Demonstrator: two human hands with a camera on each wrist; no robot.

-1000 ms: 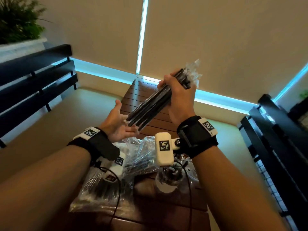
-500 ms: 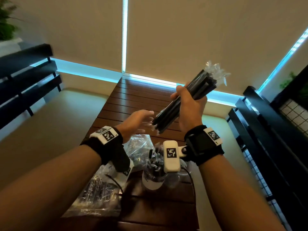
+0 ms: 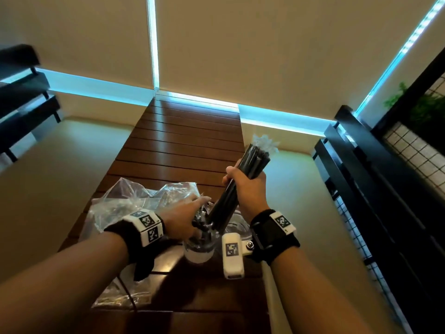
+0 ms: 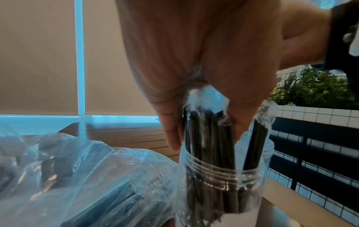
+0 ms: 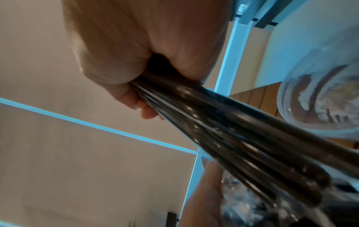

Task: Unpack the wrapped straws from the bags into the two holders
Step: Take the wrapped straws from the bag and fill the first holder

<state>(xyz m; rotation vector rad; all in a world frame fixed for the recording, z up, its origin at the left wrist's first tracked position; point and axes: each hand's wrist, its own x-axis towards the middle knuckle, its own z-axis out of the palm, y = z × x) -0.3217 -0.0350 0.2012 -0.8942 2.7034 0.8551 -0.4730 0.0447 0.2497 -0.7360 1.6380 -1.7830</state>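
The right hand (image 3: 248, 189) is closed around a thick bundle of black wrapped straws (image 3: 240, 184), held tilted with its crinkled wrapper tips up and to the far right and its lower ends at the mouth of a clear plastic holder (image 3: 199, 247). That holder stands on the near part of the slatted wooden table (image 3: 183, 145), close to the right edge, and already carries straws (image 4: 209, 153) that rise above its threaded rim. The left hand (image 3: 180, 218) reaches over the same mouth, its thumb and fingers (image 4: 170, 130) pinching the straws standing in the holder just above the rim. A second clear holder (image 3: 237, 225) sits just to the right, partly hidden behind the right wrist. Crumpled clear plastic bags (image 3: 134, 201) lie to the left of the holders, touching the first one, and another lies near the table's near-left edge under the left forearm. The far half of the table is bare boards.
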